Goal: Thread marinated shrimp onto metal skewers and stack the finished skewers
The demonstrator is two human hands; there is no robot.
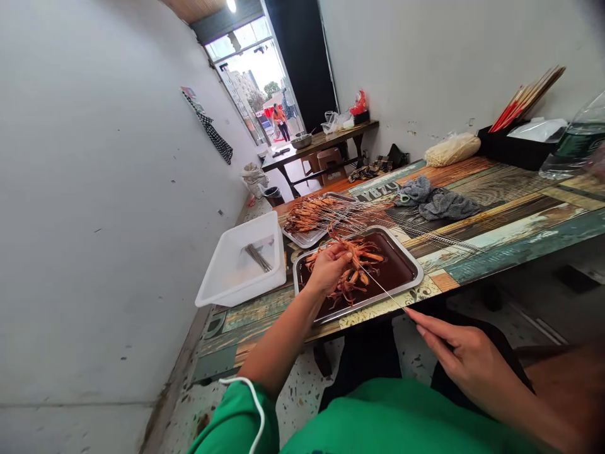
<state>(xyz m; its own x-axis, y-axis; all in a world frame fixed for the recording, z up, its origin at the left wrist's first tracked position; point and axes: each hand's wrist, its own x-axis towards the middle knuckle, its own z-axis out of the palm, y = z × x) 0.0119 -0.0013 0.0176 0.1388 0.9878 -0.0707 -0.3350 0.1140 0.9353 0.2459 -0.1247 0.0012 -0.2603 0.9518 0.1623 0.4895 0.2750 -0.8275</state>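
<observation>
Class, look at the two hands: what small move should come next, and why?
Probably the right hand should push the skewer forward into the orange tentacled piece: the left hand pinches that piece, the skewer's far end seems to meet it, and a bare length runs back to the right hand.
</observation>
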